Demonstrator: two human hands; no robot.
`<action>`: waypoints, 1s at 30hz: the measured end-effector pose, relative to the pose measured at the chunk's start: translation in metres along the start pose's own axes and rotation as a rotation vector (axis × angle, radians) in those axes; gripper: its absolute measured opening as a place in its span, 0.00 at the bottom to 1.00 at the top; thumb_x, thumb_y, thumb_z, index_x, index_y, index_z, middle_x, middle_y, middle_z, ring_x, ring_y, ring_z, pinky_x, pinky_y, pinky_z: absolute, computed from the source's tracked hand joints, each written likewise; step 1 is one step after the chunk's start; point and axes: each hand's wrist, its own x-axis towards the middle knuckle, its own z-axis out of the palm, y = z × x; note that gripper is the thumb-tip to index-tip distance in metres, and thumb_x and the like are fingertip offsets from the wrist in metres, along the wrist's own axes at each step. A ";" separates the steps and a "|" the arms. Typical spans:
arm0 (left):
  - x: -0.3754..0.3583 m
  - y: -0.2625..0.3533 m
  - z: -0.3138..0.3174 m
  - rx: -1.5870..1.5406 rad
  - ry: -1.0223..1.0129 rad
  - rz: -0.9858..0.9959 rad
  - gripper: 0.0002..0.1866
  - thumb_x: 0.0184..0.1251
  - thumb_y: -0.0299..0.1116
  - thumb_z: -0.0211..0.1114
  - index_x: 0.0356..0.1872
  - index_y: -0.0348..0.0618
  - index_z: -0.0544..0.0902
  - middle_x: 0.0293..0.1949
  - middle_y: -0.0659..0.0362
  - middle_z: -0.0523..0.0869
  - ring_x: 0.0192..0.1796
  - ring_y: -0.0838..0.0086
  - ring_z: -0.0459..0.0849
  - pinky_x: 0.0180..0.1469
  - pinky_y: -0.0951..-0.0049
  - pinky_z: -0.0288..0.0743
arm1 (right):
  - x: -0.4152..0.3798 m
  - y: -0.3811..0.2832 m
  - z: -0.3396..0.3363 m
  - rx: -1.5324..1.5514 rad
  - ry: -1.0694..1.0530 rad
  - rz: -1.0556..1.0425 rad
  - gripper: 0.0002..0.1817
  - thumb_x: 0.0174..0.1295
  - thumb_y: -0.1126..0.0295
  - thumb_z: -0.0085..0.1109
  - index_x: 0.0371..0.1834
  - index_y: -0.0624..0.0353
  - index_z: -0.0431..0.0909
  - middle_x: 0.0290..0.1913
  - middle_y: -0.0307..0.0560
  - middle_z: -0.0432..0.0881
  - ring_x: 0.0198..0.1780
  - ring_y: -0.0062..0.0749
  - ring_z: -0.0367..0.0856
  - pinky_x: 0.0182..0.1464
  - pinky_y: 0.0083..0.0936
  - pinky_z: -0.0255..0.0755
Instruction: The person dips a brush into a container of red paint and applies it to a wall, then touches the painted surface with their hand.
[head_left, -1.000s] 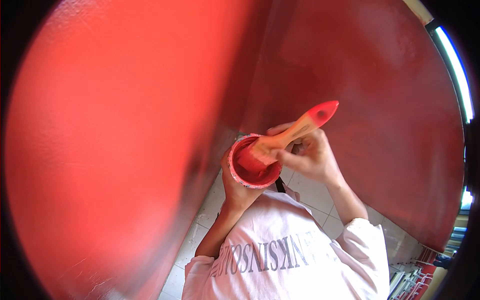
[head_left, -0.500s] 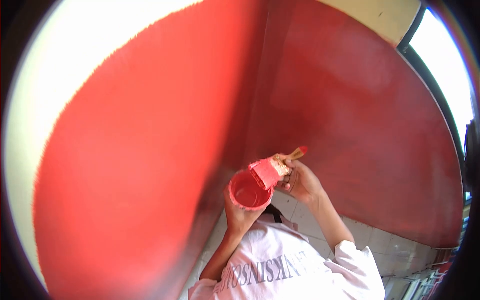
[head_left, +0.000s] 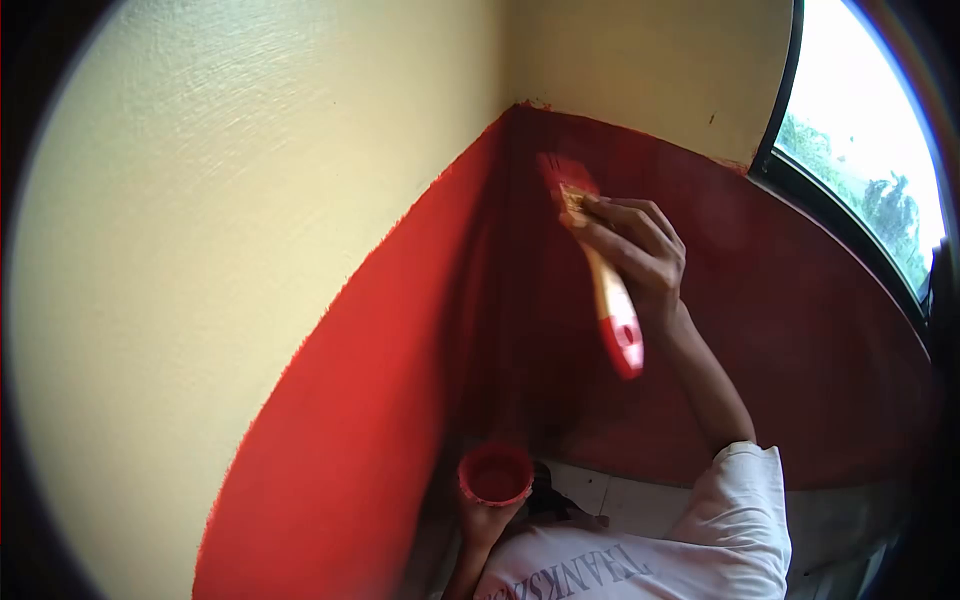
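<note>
A paintbrush (head_left: 606, 275) with a wooden, red-tipped handle is pinched near its metal band by my right hand (head_left: 645, 245). Its red-coated bristles point up and overlap the red wall close to the corner. Low in the view, my left hand (head_left: 486, 522) is wrapped round a small round tub (head_left: 497, 476), its rim smeared with red and red paint inside. The tub stands upright in front of my chest, well below the brush.
Two walls meet in a corner, red below (head_left: 350, 430) and cream above (head_left: 200, 200), with an uneven line between them. At right is a dark-framed window (head_left: 850, 230). Pale floor tiles (head_left: 640, 497) show beneath the red wall.
The paintbrush has gone from over the tub up to the wall near the corner, its bristles now pointing up. The tub sits lower in view, and more of the cream wall shows.
</note>
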 end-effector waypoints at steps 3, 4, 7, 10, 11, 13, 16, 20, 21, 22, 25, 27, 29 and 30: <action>-0.005 -0.001 -0.003 -0.046 -0.032 -0.019 0.45 0.36 0.30 0.82 0.60 0.37 0.67 0.53 0.51 0.77 0.54 0.65 0.79 0.55 0.64 0.75 | 0.004 0.016 0.005 -0.157 0.028 -0.224 0.18 0.43 0.73 0.67 0.41 0.43 0.86 0.40 0.40 0.81 0.36 0.30 0.80 0.34 0.25 0.77; -0.004 -0.002 -0.003 -0.062 -0.042 -0.023 0.44 0.36 0.29 0.82 0.60 0.37 0.68 0.53 0.52 0.78 0.53 0.65 0.80 0.55 0.65 0.76 | 0.004 0.023 0.011 -0.220 0.019 -0.278 0.20 0.42 0.73 0.67 0.41 0.40 0.86 0.40 0.38 0.79 0.36 0.27 0.78 0.32 0.22 0.76; -0.006 -0.006 0.001 -0.025 0.045 0.013 0.43 0.36 0.29 0.82 0.59 0.36 0.68 0.53 0.52 0.78 0.53 0.65 0.80 0.55 0.65 0.75 | 0.003 0.041 0.028 -0.244 0.003 -0.347 0.21 0.43 0.72 0.66 0.44 0.39 0.85 0.40 0.37 0.78 0.37 0.27 0.76 0.32 0.22 0.76; -0.006 -0.005 0.003 0.011 0.119 0.042 0.43 0.36 0.28 0.81 0.59 0.36 0.69 0.53 0.52 0.78 0.54 0.65 0.79 0.56 0.65 0.75 | 0.004 0.047 0.033 -0.261 -0.028 -0.372 0.22 0.43 0.73 0.64 0.45 0.39 0.85 0.41 0.37 0.78 0.37 0.26 0.76 0.33 0.24 0.76; -0.005 -0.004 0.003 0.019 0.133 0.054 0.42 0.36 0.28 0.81 0.58 0.36 0.69 0.53 0.52 0.78 0.54 0.65 0.79 0.56 0.65 0.75 | 0.004 0.051 0.034 -0.266 -0.035 -0.373 0.23 0.43 0.74 0.64 0.45 0.39 0.85 0.40 0.37 0.78 0.37 0.26 0.76 0.33 0.24 0.75; -0.002 -0.003 0.004 0.016 0.131 0.076 0.42 0.36 0.28 0.81 0.58 0.36 0.69 0.53 0.52 0.78 0.54 0.65 0.79 0.56 0.64 0.75 | 0.001 0.056 0.039 -0.272 -0.048 -0.375 0.23 0.43 0.74 0.63 0.46 0.40 0.85 0.40 0.37 0.77 0.37 0.26 0.76 0.33 0.26 0.75; 0.000 -0.006 0.003 -0.019 0.108 0.085 0.43 0.35 0.28 0.81 0.58 0.36 0.69 0.53 0.52 0.78 0.54 0.65 0.79 0.56 0.64 0.74 | 0.002 0.060 0.043 -0.279 0.004 -0.412 0.24 0.43 0.74 0.62 0.47 0.40 0.84 0.40 0.38 0.77 0.37 0.27 0.76 0.33 0.26 0.75; 0.003 0.000 0.003 -0.015 0.067 0.062 0.42 0.36 0.27 0.81 0.59 0.37 0.69 0.53 0.52 0.78 0.54 0.65 0.79 0.56 0.64 0.74 | 0.006 0.060 0.043 -0.275 -0.002 -0.411 0.24 0.43 0.73 0.61 0.48 0.41 0.84 0.40 0.38 0.77 0.37 0.27 0.76 0.33 0.27 0.74; 0.005 0.006 0.001 -0.005 0.047 0.053 0.42 0.36 0.27 0.80 0.59 0.37 0.69 0.53 0.52 0.78 0.54 0.65 0.79 0.56 0.64 0.74 | 0.007 0.060 0.044 -0.276 -0.006 -0.408 0.24 0.43 0.73 0.61 0.47 0.41 0.84 0.40 0.38 0.77 0.37 0.27 0.76 0.33 0.26 0.74; 0.005 0.009 0.001 0.005 0.026 0.043 0.42 0.36 0.27 0.80 0.59 0.37 0.69 0.53 0.52 0.78 0.54 0.65 0.79 0.56 0.64 0.75 | 0.008 0.059 0.044 -0.278 -0.010 -0.406 0.23 0.44 0.72 0.61 0.47 0.41 0.84 0.40 0.38 0.77 0.38 0.27 0.76 0.34 0.26 0.74; 0.006 0.003 0.002 0.009 0.018 0.052 0.42 0.36 0.27 0.80 0.59 0.37 0.69 0.53 0.52 0.78 0.54 0.65 0.80 0.56 0.64 0.75 | 0.007 0.062 0.046 -0.299 -0.039 -0.418 0.22 0.44 0.71 0.60 0.46 0.41 0.84 0.40 0.38 0.77 0.38 0.26 0.76 0.34 0.26 0.74; 0.005 0.001 0.002 0.004 0.025 0.060 0.42 0.37 0.26 0.80 0.59 0.37 0.69 0.53 0.52 0.78 0.54 0.65 0.80 0.56 0.65 0.75 | 0.005 0.064 0.048 -0.295 -0.070 -0.402 0.20 0.45 0.71 0.60 0.44 0.41 0.85 0.40 0.38 0.77 0.37 0.26 0.75 0.34 0.26 0.74; 0.004 0.001 0.002 0.009 0.028 0.063 0.42 0.37 0.26 0.80 0.59 0.37 0.69 0.53 0.52 0.78 0.54 0.65 0.80 0.56 0.65 0.75 | 0.005 0.065 0.049 -0.301 -0.088 -0.391 0.19 0.45 0.70 0.60 0.43 0.41 0.85 0.40 0.37 0.77 0.37 0.26 0.75 0.34 0.25 0.74; 0.005 0.002 0.001 0.015 0.026 0.063 0.42 0.37 0.26 0.80 0.59 0.37 0.69 0.53 0.52 0.78 0.54 0.65 0.80 0.56 0.65 0.75 | 0.005 0.065 0.050 -0.312 -0.091 -0.387 0.18 0.45 0.70 0.60 0.42 0.41 0.85 0.40 0.37 0.77 0.37 0.26 0.75 0.34 0.25 0.74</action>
